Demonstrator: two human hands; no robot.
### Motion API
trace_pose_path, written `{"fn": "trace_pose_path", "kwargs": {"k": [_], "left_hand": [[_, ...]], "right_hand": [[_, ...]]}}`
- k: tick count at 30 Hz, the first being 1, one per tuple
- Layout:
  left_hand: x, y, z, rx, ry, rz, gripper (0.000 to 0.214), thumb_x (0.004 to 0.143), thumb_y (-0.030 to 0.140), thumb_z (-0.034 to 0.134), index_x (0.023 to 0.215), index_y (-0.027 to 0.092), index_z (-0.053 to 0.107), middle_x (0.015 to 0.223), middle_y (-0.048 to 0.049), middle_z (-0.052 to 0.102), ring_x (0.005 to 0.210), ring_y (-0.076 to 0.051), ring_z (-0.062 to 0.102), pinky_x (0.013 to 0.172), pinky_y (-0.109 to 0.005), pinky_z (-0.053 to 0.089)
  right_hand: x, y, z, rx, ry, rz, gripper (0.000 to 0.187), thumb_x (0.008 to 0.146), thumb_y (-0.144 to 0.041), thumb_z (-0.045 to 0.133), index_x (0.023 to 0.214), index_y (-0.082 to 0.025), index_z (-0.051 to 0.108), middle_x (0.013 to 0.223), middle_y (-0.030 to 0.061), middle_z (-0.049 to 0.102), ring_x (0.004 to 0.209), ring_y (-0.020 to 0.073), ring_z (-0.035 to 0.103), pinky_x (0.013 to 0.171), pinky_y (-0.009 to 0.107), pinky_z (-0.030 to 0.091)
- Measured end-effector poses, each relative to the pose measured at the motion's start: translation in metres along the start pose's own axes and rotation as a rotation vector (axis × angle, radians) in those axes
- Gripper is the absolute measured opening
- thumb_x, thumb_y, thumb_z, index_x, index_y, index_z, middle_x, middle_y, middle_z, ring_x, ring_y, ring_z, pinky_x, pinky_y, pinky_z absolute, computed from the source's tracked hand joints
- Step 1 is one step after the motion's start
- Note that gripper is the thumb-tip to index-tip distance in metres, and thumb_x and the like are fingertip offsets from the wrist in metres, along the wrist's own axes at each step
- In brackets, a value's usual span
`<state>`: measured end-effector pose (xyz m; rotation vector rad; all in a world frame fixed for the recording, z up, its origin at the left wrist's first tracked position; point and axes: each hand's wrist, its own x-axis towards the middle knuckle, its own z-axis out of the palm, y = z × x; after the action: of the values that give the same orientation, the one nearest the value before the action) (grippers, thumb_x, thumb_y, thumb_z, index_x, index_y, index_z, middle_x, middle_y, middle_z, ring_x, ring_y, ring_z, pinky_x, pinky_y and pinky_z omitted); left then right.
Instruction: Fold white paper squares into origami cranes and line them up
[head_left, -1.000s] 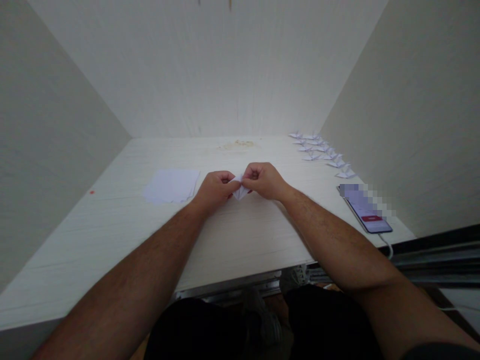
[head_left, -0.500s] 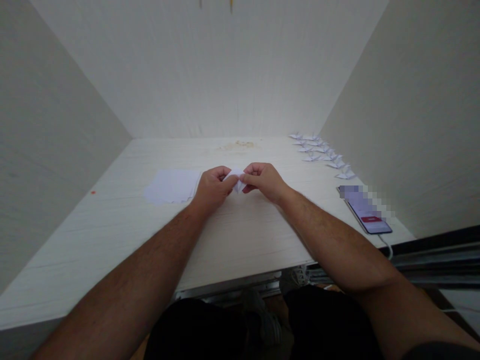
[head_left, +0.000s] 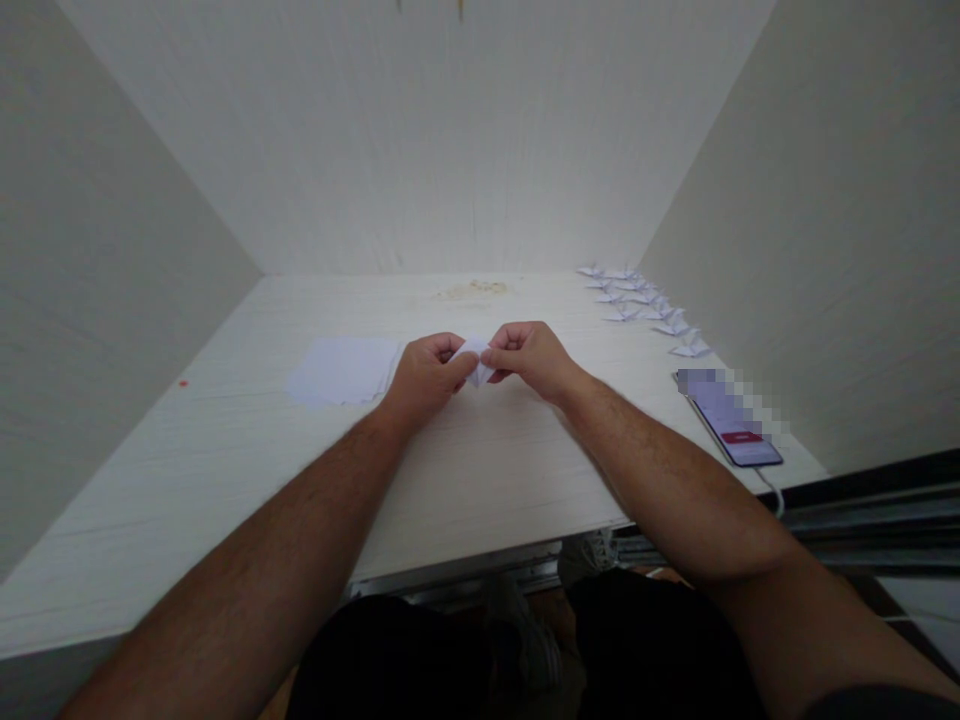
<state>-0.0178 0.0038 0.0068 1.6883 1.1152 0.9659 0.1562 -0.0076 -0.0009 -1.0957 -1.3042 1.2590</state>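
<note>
A small piece of folded white paper (head_left: 478, 371) is held between my two hands over the middle of the table. My left hand (head_left: 431, 375) pinches its left side, thumb on top. From the right, my right hand (head_left: 531, 358) grips the other side between thumb and curled fingers. The paper narrows to a point toward me, and the fingers cover much of it. Just left of my left hand lies a loose stack of white paper sheets (head_left: 341, 370).
Several folded white paper cranes (head_left: 626, 300) stand in rows at the table's back right. A phone (head_left: 727, 420) with a white cable (head_left: 772, 492) lies near the right edge. Pale walls (head_left: 480, 150) enclose the white table (head_left: 480, 480) at the back and sides.
My right hand's fingers have shifted very slightly on the paper. Both hands stay in nearly the same place, still holding it.
</note>
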Motion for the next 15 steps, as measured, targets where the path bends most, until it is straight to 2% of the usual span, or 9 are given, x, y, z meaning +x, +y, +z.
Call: {"fn": "trace_pose_path", "kwargs": {"k": [3, 7, 10, 15], "left_hand": [[0.0, 0.0, -0.001, 0.039, 0.015, 0.017, 0.016, 0.072, 0.033, 0.066, 0.066, 0.018, 0.062, 0.051, 0.0038, 0.054, 0.047, -0.009, 0.042, 0.046, -0.022, 0.03], [0.001, -0.001, 0.001, 0.051, 0.11, 0.042, 0.015, 0.072, 0.031, 0.065, 0.065, 0.018, 0.062, 0.053, 0.0042, 0.053, 0.049, -0.009, 0.04, 0.047, -0.022, 0.031], [0.002, -0.001, 0.004, 0.039, 0.167, 0.013, 0.013, 0.071, 0.029, 0.065, 0.065, 0.018, 0.061, 0.052, 0.0042, 0.052, 0.05, -0.009, 0.04, 0.047, -0.022, 0.031], [0.003, -0.004, 0.006, -0.015, 0.199, -0.021, 0.014, 0.072, 0.03, 0.065, 0.066, 0.018, 0.062, 0.052, 0.0041, 0.052, 0.048, -0.01, 0.042, 0.046, -0.021, 0.031]], "right_hand": [[-0.001, -0.001, 0.002, -0.002, 0.004, 0.011, 0.021, 0.07, -0.022, 0.081, 0.066, -0.016, 0.061, 0.058, -0.0023, 0.067, 0.054, 0.0093, 0.064, 0.054, 0.02, 0.056], [-0.003, -0.001, 0.008, -0.007, 0.052, 0.055, 0.019, 0.075, -0.022, 0.079, 0.068, -0.016, 0.062, 0.057, -0.0014, 0.067, 0.05, 0.0089, 0.063, 0.05, 0.018, 0.053], [-0.004, -0.001, 0.012, -0.054, 0.038, 0.109, 0.021, 0.081, -0.024, 0.077, 0.068, -0.016, 0.062, 0.056, 0.0008, 0.068, 0.052, 0.01, 0.065, 0.05, 0.018, 0.053], [-0.004, 0.0, 0.015, -0.069, 0.055, 0.074, 0.02, 0.082, -0.024, 0.075, 0.069, -0.016, 0.061, 0.057, 0.0004, 0.068, 0.052, 0.0093, 0.064, 0.05, 0.017, 0.05]]}}
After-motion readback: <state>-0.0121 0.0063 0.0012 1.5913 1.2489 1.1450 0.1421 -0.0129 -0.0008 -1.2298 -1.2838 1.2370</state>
